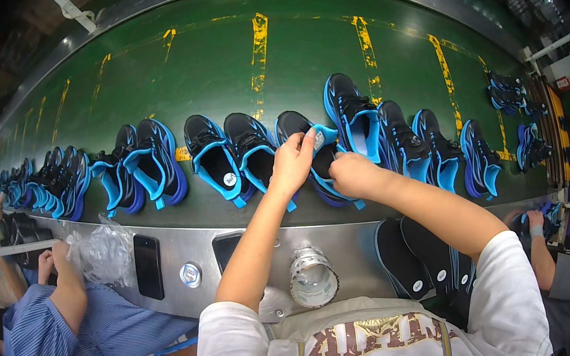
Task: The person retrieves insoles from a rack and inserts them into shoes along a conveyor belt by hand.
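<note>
A black sneaker [292, 121] with bright blue lining lies on the green belt in front of me, toe pointing away. My left hand [292, 163] pinches its blue-lined tongue [323, 138] between thumb and fingers. Curled into a fist, my right hand [357, 175] is at the shoe's opening; its fingertips are hidden, and I cannot make out what they hold. Left of this shoe lie matching sneakers [214, 159], one with a round white sticker inside. To the right, another sneaker [345, 103] sits slightly farther away, pale inside.
Black insoles [400, 256] with round white stickers lie by my right arm. A tape roll [313, 281], a phone [148, 267] and crumpled clear plastic [106, 253] rest on the metal ledge [207, 298]. More sneakers line the green belt [214, 66]. Co-workers sit left [96, 322] and right [540, 246].
</note>
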A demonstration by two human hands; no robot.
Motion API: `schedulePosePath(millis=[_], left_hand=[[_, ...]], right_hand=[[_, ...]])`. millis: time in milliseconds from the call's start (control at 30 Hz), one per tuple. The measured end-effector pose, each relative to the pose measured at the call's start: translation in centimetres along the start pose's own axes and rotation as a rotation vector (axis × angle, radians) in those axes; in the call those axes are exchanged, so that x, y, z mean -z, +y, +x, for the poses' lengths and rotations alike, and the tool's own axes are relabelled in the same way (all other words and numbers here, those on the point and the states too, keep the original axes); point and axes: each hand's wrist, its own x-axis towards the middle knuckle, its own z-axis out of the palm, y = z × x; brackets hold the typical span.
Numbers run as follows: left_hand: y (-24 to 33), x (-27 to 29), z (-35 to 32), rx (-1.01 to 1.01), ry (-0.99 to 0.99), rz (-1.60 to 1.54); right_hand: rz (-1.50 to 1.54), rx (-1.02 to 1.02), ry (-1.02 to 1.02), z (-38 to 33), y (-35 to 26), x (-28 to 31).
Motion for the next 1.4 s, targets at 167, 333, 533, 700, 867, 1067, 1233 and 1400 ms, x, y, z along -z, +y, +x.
schedulePosePath(millis=[167, 333, 533, 700, 867, 1067, 1233, 1400], left_hand=[[0.3, -0.5, -0.1, -0.028, -0.005, 0.001], [-0.5, -0.8, 0.1, -0.083, 0.017, 0.048], [-1.4, -1.3, 0.8, 0.081, -0.048, -0.108], [-0.5, -3.4, -0.1, -0.048, 0.282, 0.001], [-0.5, -5.5, -1.2, -0.135, 0.426, 0.105], [-1.5, -6.2, -1.0, -0.192, 0.413, 0.168], [-2.1, -6.3, -0.7, -0.246, 0.461, 0.235], [-2.3, -5.0, 0.1, 0.034, 0.429, 0.109]], right_hand=[[-0.032, 0.079, 0.361, 1.8, 0.9, -3.1], [-0.294, 0.048, 0.002, 2.2, 0.4, -2.3], [-0.481, 0.12, -0.282, 3.1, 0.2, -1.7], [-0.288, 0.068, -0.208, 3.4, 1.0, -3.1], [0.085, 0.156, 0.066, 6.8, 2.2, -5.7], [0.182, 0.117, -0.034, 9.4, 2.3, -6.2], [0.075, 0.089, -0.073, 9.5, 1.1, -3.3], [-0.172, 0.219, -0.235, 4.1, 0.1, 0.5]])
